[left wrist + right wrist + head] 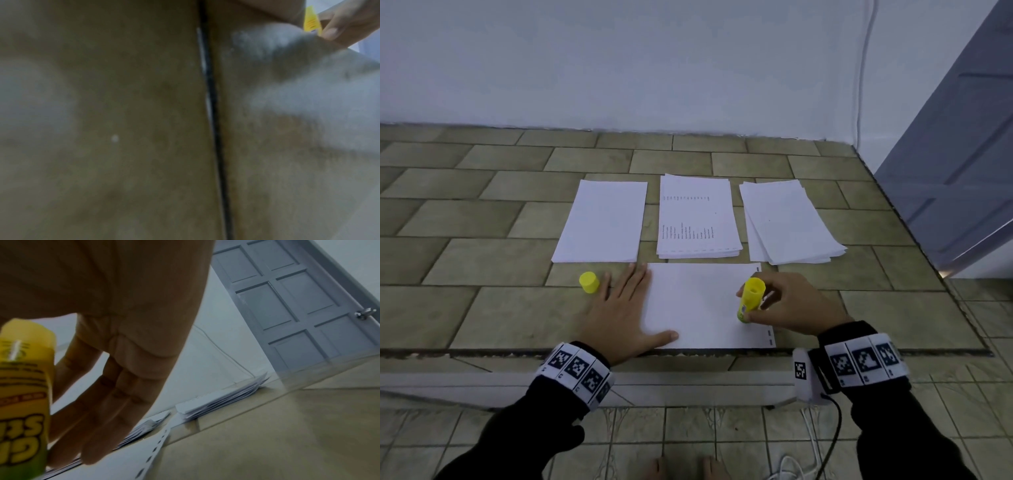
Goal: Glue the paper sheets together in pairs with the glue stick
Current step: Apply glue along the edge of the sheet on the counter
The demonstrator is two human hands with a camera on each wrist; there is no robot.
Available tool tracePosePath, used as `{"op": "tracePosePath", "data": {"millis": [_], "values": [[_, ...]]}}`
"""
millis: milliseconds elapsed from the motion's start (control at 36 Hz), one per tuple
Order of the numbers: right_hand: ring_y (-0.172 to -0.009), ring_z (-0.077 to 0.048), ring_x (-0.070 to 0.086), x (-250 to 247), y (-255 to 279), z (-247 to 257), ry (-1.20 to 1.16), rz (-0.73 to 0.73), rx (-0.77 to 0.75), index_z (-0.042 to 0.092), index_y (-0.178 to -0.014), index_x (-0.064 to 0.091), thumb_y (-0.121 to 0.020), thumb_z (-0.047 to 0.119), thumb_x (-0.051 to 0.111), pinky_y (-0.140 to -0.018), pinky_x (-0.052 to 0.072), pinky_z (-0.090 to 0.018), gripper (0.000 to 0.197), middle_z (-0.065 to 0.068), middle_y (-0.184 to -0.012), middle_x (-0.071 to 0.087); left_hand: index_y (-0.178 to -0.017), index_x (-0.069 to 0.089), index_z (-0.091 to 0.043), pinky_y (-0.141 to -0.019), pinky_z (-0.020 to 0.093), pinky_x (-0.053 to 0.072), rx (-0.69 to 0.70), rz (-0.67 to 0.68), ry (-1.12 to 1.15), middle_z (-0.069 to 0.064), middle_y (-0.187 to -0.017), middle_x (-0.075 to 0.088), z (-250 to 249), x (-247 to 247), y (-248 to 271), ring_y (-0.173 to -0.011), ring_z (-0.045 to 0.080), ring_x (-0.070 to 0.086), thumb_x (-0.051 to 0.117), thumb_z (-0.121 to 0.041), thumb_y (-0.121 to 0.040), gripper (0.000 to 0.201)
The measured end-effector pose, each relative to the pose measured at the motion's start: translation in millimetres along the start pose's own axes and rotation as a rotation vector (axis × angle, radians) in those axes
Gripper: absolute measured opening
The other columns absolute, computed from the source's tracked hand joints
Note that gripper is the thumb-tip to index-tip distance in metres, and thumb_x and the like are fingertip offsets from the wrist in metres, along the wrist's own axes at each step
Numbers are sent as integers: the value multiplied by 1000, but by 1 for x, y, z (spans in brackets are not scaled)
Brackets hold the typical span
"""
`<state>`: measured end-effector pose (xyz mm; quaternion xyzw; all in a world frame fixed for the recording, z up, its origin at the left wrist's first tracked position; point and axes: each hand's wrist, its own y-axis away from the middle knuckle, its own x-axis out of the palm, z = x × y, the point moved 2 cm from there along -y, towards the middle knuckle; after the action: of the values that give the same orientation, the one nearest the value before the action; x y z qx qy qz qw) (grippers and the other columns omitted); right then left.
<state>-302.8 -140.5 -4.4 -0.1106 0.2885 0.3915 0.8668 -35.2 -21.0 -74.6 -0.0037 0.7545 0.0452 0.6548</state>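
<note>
Step in hand, by my read: spreading glue on the near sheet before a partner sheet goes on top.

Tabletop: matte olive tile in a brick pattern with dark grout lines. Rigid backing, so firm strokes are fine, but cross the joints gently so the paper doesn't dent into them.

Three paper stacks at 12 o'clock: left stack squared and blank, middle stack with faint printed lists, right stack fanned and untidy. Thin, floppy stock. Square up any sheet pulled from the right one first.

Near sheet lies landscape at 6 o'clock, with punched feed holes down its right margin. Glue right out to the edges and corners, and stroke away from the anchoring hand so the sheet stays taut.

Left hand: fingers straight, spread flat, pressing the sheet's left edge, gripping nothing. Better kept there.

Right hand: fingers and thumb wrapped round the glue stick, a smooth yellow plastic cylinder held tip down, slightly tilted, on the sheet's right side. Holding it closer to vertical should lay an even film.

Cap: short yellow cylinder, off the stick, on the tile at 9 o'clock just beyond the left hand. Round, so it could roll.
</note>
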Motion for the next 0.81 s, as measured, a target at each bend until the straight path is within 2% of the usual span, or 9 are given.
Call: {"op": "tracePosePath", "data": {"millis": [111, 222, 333, 417, 500, 583, 667, 722, 806], "values": [[-77, -2, 65, -11, -16, -5, 52, -48, 20, 17, -86, 72, -74, 17, 83, -71, 53, -18, 16, 11, -88, 72, -156, 6, -10, -121, 49, -2, -5, 15, -22, 0, -164, -2, 0, -1, 1, -150, 14, -10, 2, -100, -59, 133], [-77, -7, 64, -21, -36, -9, 100, -126, 31, 16, -77, 66, -76, 15, 79, -72, 51, -21, 13, 6, -84, 71, -156, 8, -12, -121, 49, -2, 2, 5, -22, 1, -164, -2, 1, 1, 0, -149, 14, -10, 4, -100, -61, 130], [-77, -10, 64, -24, -51, -12, 123, -209, 66, 13, -76, 66, -75, 11, 77, -72, 50, -23, 11, 4, -83, 70, -156, 12, -12, -121, 50, 0, 6, -6, -10, 1, -164, 0, 1, 1, 0, -150, 15, -8, 6, -100, -62, 129], [-76, -12, 65, -23, -53, -10, 165, -231, 66, 11, -81, 65, -75, 11, 76, -74, 55, -29, 12, 1, -86, 69, -156, 6, -14, -121, 49, -3, 4, 7, -18, -1, -163, -6, 1, 1, 0, -149, 14, -12, 4, -100, -60, 129], [-75, -11, 62, -26, -47, -6, 196, -265, 98, 12, -97, 60, -75, 12, 78, -69, 53, -24, 29, 6, -84, 64, -156, 8, -14, -121, 49, -2, 4, 1, -21, 0, -163, -6, 2, 2, -1, -150, 16, -10, 5, -100, -61, 129], [-78, -16, 58, -33, -37, -8, 331, -259, 147, 18, -107, 54, -76, 21, 79, -67, 48, -26, 39, 1, -90, 60, -156, 14, -12, -121, 51, 2, 12, -22, -3, 1, -163, -1, 2, 3, -1, -150, 17, -5, 10, -99, -64, 127], [-86, -19, 61, -40, -27, -10, 606, -221, 194, 19, -105, 58, -79, 33, 75, -79, 46, -34, 34, 4, -91, 64, -156, 12, -13, -121, 50, -1, 12, -16, 4, -1, -163, -5, 3, 4, -1, -150, 15, -9, 9, -99, -62, 127], [-93, -17, 60, -40, -23, -13, 802, -138, 241, 22, -107, 60, -81, 37, 70, -87, 42, -34, 31, 6, -95, 67, -156, 10, -14, -121, 50, -2, 16, -20, 6, -2, -162, -7, 3, 4, -1, -150, 15, -10, 9, -99, -63, 127], [-96, -17, 60, -38, -19, -20, 788, -51, 291, 22, -111, 64, -81, 31, 68, -90, 46, -35, 32, 2, -101, 67, -156, 11, -14, -121, 51, 0, 22, -24, 7, -2, -161, -8, 3, 3, 0, -150, 15, -8, 10, -99, -64, 126]]}}
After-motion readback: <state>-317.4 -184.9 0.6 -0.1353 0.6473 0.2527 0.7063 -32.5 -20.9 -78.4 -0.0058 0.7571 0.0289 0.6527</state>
